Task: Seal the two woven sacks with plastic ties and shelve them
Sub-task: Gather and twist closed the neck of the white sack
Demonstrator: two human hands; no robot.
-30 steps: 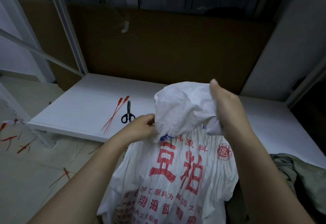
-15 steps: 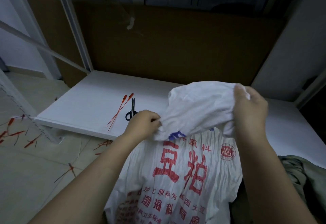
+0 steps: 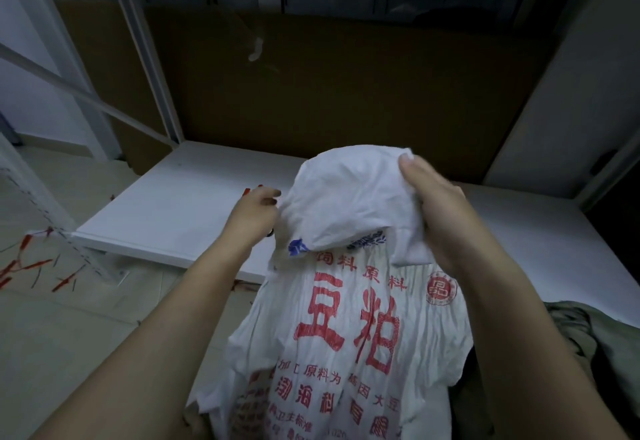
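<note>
Brown cardboard sheet (image 3: 346, 93) backs a low white shelf board (image 3: 166, 211) set in a pale metal rack. In front of the board's near edge stands a white woven sack (image 3: 346, 318) printed with red characters. Its mouth is bunched and folded over into a loose hood, not yet tied. An olive-green cloth bundle (image 3: 595, 342) lies beside it on the right; whether that is the second sack I cannot tell.

The likely trouble is the gathered neck. Only one hand secures it, and if that grip slackens the stiff, crumpled weave would probably spring open and need gathering again. The thin red plastic ties (image 3: 248, 192) on the board are slim and lie flat, so they could be fumbled or swept off to join the red ties scattered on the floor (image 3: 38, 264).

The right hand (image 3: 436, 211) is clamped on the hood's right side, thumb on top and fingers wrapped behind the fabric. The left hand (image 3: 254, 212) sits just beside the hood's left edge, over the ties. Its fingers (image 3: 266, 194) are loosely bent, and I cannot tell whether they pinch a tie or hold nothing.
</note>
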